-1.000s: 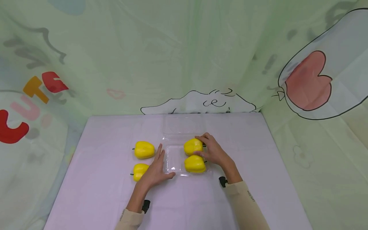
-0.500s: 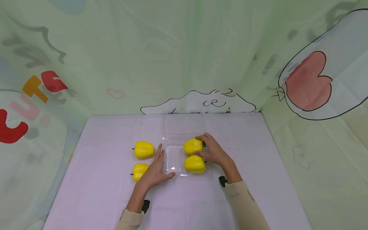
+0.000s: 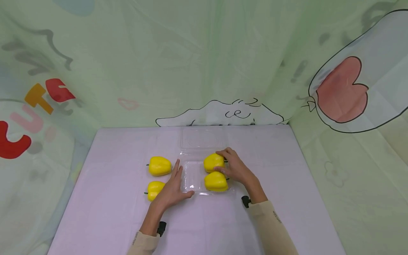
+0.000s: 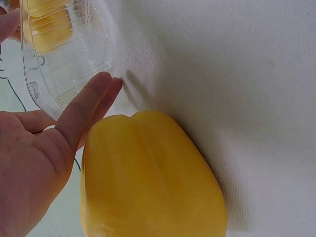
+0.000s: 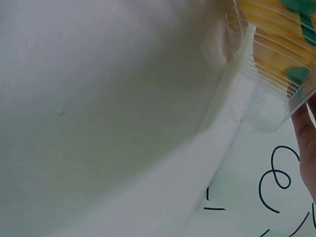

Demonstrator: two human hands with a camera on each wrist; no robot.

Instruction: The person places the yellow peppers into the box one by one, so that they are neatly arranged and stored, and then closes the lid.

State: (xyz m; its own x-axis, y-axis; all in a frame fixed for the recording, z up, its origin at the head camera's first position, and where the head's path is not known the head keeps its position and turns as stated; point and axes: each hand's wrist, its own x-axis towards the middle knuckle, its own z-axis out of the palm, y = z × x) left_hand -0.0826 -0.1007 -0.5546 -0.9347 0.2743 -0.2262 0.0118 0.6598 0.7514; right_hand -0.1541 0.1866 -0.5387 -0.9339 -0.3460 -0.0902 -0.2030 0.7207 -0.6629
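Note:
A clear plastic clamshell container (image 3: 192, 177) lies open in the middle of the table, its lid (image 3: 203, 138) folded back toward the wall. Two yellow bell peppers sit in its right half, stems to the right: a far pepper (image 3: 213, 163) and a near pepper (image 3: 215, 181). My right hand (image 3: 234, 166) grips the far pepper from the right, with the thumb between the two. My left hand (image 3: 172, 189) rests along the container's left side, fingers straight and thumb at the front edge. In the left wrist view, those fingers touch the clear wall (image 4: 79, 54).
Left of the container lie two more yellow bell peppers, one farther back (image 3: 160, 166) and one nearer (image 3: 155, 190), partly hidden by my left hand. A pale cloth covers the table (image 3: 105, 212). Printed green curtains (image 3: 159, 71) hang behind and at both sides.
Almost nothing moves. My right hand and the far pepper shift very slightly to the left; the left hand and container stay in place.

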